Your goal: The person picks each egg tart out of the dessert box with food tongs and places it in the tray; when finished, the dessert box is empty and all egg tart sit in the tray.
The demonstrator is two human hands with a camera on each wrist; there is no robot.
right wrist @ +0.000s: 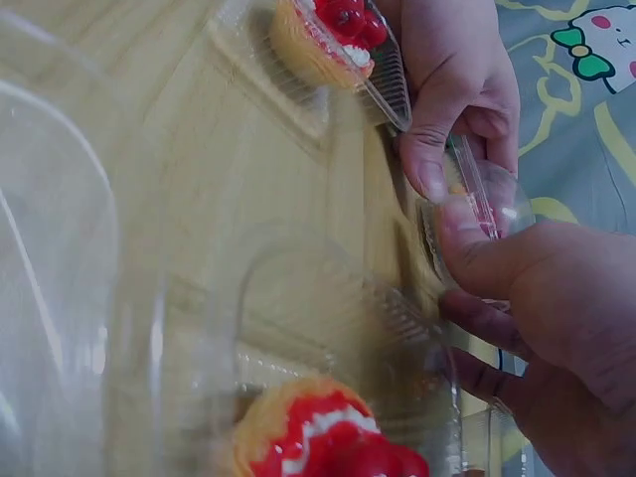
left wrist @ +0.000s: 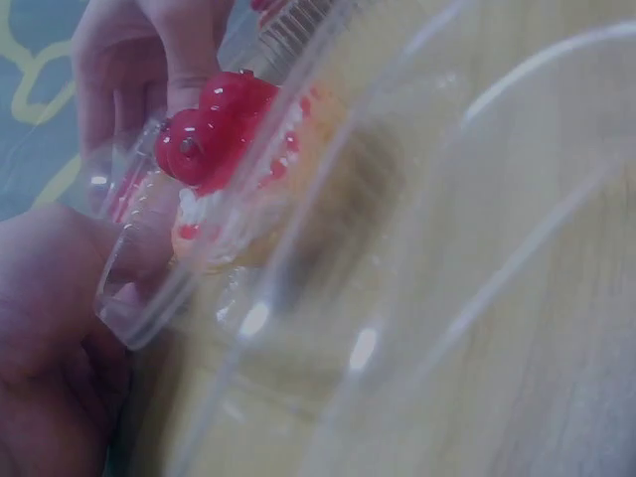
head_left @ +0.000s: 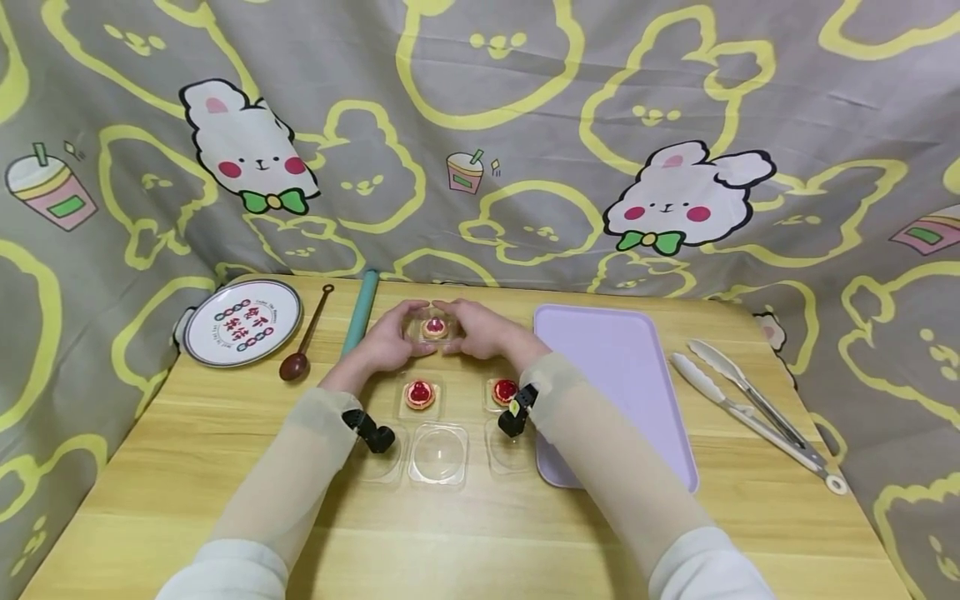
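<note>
At the back middle of the wood table, both hands grip a clear plastic box point(head_left: 421, 335) that holds a cherry tart point(head_left: 434, 327). My left hand point(head_left: 390, 340) curls round its left side and my right hand point(head_left: 482, 332) round its right. Thumbs and fingers meet close together on this box in the right wrist view, which partly hides it. Nearer me, a boxed cherry tart point(head_left: 420, 395) stands at the left. Another tart point(head_left: 504, 392) in a box sits at the right, partly behind the right wrist camera.
Clear containers without tarts, one in the middle point(head_left: 438, 454), line the front. A lilac tray point(head_left: 615, 367) lies under the right forearm. Metal tongs point(head_left: 757, 412) lie farther right. At the left are a white plate point(head_left: 217, 333), a brown spoon point(head_left: 295, 366) and a teal roll point(head_left: 363, 312).
</note>
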